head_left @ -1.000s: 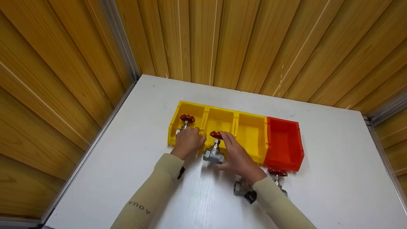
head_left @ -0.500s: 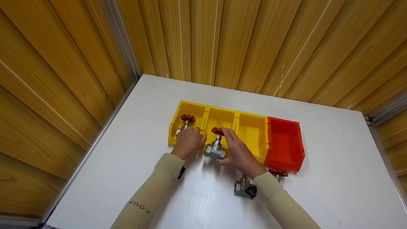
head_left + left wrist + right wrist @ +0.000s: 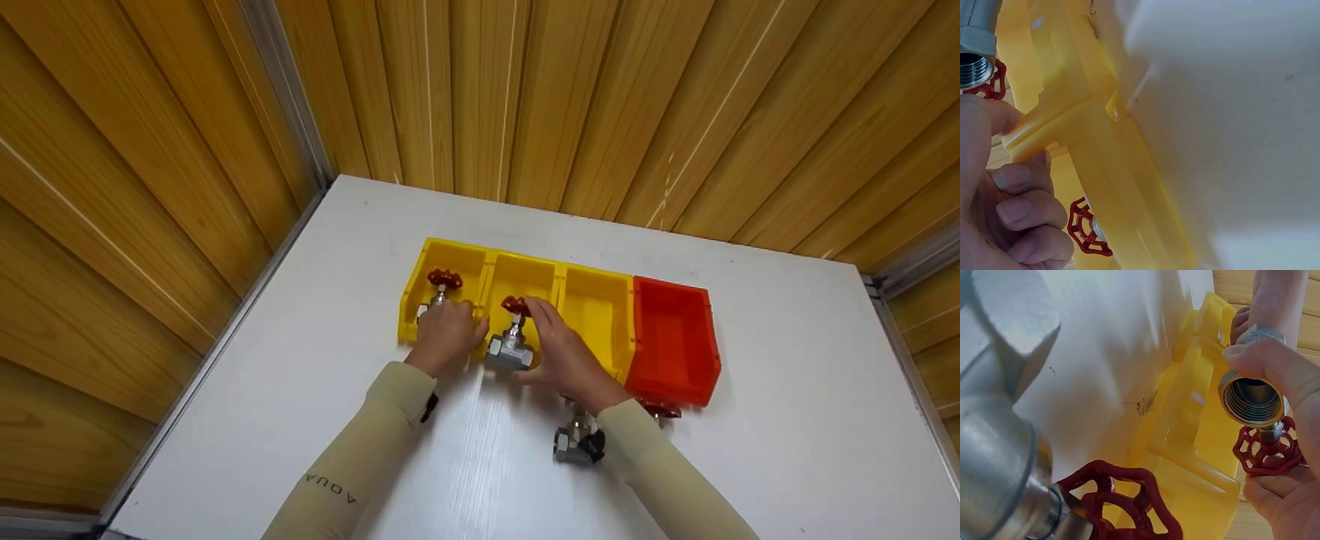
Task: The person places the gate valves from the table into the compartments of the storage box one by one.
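Observation:
My left hand (image 3: 448, 334) pinches the front edge between the first two yellow bins (image 3: 1061, 121), thumb on one side and curled fingers on the other. Inside the leftmost yellow bin stands a gate valve (image 3: 439, 294) with a red handwheel, its lower part hidden by that hand. With my right hand (image 3: 566, 360) I hold a second gate valve (image 3: 510, 351) upright, fingers at its red handwheel (image 3: 1269, 450) and thumb at the steel body. It overlaps the front of the second yellow bin in the head view.
A third yellow bin (image 3: 589, 289) and a red bin (image 3: 671, 337) continue the row rightward. Two more gate valves stand in front: one (image 3: 574, 442) beside my right wrist, another (image 3: 660, 409) partly behind the sleeve. Wood-panelled walls (image 3: 502, 97) border the white table (image 3: 810, 420).
My right hand has raised the valve slightly forward, from in front of the second yellow bin to overlapping it. The left hand keeps its hold on the bin edge.

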{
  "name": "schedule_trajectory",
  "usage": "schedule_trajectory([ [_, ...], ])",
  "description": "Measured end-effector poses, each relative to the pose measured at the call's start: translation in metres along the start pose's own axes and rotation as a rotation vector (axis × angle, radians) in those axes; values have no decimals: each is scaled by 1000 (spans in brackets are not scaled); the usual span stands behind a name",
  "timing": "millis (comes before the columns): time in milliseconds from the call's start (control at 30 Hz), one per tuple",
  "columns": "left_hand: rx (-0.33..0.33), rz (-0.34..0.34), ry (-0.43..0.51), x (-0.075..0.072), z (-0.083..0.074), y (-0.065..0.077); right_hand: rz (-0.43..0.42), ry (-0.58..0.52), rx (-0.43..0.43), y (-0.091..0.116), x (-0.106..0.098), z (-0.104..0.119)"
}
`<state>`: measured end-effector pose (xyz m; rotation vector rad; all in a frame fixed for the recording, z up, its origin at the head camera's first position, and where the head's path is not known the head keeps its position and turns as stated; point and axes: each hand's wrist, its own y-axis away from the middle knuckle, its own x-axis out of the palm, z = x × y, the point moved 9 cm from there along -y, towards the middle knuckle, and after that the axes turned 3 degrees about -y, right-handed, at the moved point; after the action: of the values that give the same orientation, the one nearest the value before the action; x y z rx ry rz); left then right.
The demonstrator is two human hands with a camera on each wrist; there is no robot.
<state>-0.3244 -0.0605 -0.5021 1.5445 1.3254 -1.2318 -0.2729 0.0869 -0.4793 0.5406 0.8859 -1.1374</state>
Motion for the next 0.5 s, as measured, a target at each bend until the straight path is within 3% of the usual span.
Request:
schedule_trajectory([
  [500, 27, -23, 8, -3, -2, 3, 11, 6, 24, -6, -2, -5],
])
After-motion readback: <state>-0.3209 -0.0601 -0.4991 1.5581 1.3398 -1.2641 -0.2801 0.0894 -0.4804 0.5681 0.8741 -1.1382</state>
